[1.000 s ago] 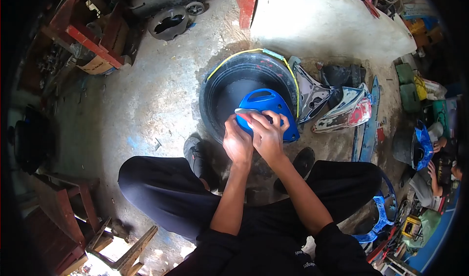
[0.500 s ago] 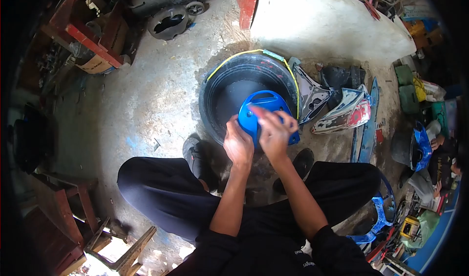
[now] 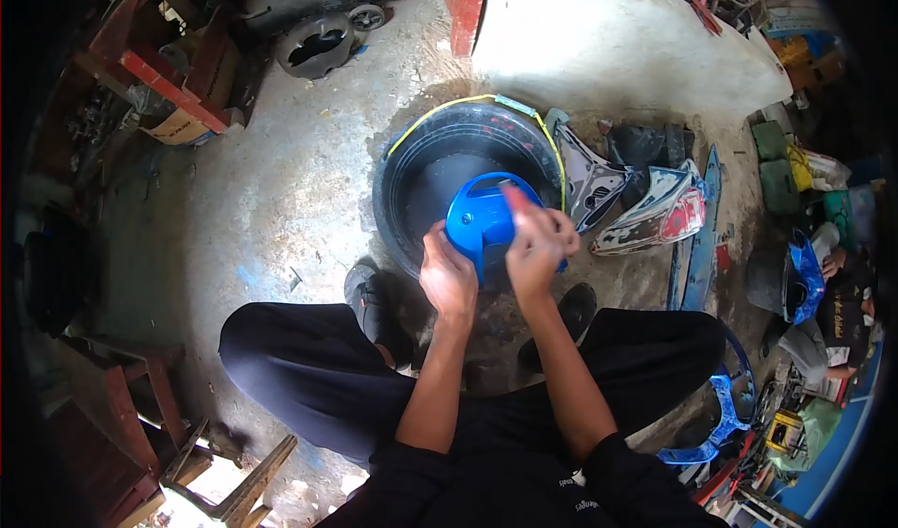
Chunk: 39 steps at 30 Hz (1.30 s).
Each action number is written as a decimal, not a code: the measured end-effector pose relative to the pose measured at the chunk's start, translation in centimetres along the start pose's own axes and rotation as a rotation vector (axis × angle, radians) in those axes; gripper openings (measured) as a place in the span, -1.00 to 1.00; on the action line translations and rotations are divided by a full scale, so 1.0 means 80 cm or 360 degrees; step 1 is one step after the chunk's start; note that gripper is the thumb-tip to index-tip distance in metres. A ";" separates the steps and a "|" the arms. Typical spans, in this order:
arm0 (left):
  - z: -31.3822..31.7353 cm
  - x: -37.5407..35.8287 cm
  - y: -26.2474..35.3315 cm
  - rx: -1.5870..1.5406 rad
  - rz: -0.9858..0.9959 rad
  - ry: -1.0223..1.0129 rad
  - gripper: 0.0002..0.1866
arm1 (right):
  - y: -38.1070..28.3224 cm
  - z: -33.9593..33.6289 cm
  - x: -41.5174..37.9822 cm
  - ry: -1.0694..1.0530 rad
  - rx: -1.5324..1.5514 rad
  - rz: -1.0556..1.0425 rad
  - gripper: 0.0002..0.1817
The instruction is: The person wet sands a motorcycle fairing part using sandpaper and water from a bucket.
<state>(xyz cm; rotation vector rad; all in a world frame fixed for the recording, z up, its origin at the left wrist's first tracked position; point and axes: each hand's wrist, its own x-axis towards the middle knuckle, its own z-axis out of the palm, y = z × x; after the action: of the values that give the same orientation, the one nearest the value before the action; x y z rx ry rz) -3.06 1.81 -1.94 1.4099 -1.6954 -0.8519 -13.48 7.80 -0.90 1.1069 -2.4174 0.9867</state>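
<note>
In the head view, my left hand (image 3: 447,274) grips the near left edge of a glossy blue plastic panel (image 3: 465,217) with a rounded end, a slot and a small hole. The panel overlaps the near right part of a big black bucket (image 3: 385,191), which has cloudy grey liquid at its bottom. My right hand (image 3: 540,252) is over the right part of the panel, its fingers closed around a small red tool (image 3: 515,201) with a greyish tip. Motion blurs this tool, so I cannot tell its exact kind. The right hand hides part of the panel.
A yellow cord handle (image 3: 435,109) runs along the bucket's rim. Scuffed fairing panels (image 3: 659,215) lie to its right, beside a long blue strip (image 3: 700,238). At far right a person (image 3: 847,303) sits by a blue part. A wooden stool (image 3: 229,486) stands lower left.
My right hand and the red tool have shifted right across the blue panel. My left hand keeps its grip. The whole view has slid slightly left.
</note>
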 end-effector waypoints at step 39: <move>-0.004 -0.002 0.006 0.0000 0.0001 -0.0016 -0.77 | 0.007 -0.009 0.004 -0.0059 0.0004 -0.0066 -0.74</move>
<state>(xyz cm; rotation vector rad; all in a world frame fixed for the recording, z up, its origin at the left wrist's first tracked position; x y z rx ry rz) -3.01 2.04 -1.36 1.4072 -1.7035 -0.8598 -14.13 8.38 -0.47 1.1813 -2.4125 0.9646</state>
